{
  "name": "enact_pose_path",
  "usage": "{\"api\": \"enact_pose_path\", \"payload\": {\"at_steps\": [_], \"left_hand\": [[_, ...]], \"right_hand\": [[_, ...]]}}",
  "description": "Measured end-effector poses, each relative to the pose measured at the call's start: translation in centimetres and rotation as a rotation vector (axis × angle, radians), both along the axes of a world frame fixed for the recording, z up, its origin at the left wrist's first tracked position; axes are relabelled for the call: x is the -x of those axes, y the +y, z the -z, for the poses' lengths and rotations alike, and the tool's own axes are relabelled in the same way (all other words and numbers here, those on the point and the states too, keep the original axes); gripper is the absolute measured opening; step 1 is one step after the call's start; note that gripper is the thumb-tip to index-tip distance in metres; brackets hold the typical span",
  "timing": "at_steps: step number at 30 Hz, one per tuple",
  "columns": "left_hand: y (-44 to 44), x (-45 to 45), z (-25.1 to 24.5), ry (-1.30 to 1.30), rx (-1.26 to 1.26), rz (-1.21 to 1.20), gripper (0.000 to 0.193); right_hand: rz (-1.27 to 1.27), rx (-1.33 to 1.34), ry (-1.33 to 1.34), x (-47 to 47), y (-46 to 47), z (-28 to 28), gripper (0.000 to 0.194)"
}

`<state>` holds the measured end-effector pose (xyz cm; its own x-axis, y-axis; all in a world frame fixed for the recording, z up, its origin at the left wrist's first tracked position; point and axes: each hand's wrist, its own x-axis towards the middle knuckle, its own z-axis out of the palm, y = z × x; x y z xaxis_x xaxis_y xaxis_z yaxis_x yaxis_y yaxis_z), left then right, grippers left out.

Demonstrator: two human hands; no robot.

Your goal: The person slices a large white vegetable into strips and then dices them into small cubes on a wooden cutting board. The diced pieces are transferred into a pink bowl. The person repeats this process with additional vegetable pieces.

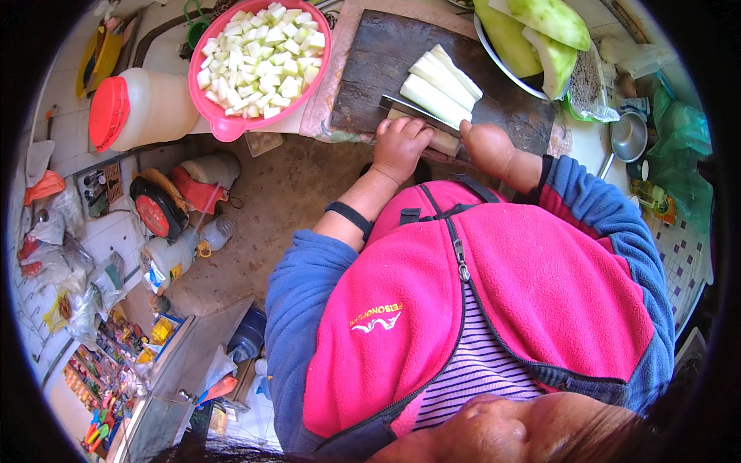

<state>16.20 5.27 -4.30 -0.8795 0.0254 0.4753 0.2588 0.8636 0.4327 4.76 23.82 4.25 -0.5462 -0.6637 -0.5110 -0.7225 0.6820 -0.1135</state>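
On a dark worn wooden cutting board (370, 69) lie several pale peeled gourd strips (437, 89) side by side. A kitchen knife (419, 111) stands on edge along the nearest of them. Its handle is in my right hand (489, 147), mostly hidden by the fingers. My left hand (402, 142) grips another gourd strip (446, 142) at the near edge of the board, with fingertips close to the blade. To the left, a pink plastic basin (226, 128) is heaped with gourd cubes (272, 61). Large peeled gourd pieces (550, 43) fill a bowl (479, 35) at the right.
A jar with a red lid (110, 113) is left of the basin. A patterned cloth (318, 110) lies under the board. At the right are a metal ladle (629, 137) and a green plastic bag (683, 150). Jugs (168, 254) stand on the floor at left.
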Motion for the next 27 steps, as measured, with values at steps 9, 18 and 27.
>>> {"api": "enact_pose_path", "payload": {"at_steps": [9,18,27], "left_hand": [[-0.5,0.5,1.3,0.063,-0.003,-0.017,0.021],[-0.5,0.9,1.7,0.034,-0.074,-0.016,0.022],[-0.7,0.9,2.2,0.026,-0.063,0.015,0.029]], "right_hand": [[0.069,0.232,0.080,0.9,1.4,-1.0,0.021],[0.041,-0.012,-0.028,-0.5,0.7,-5.8,0.015],[0.055,0.092,0.021,-1.1,-0.9,0.4,0.020]]}}
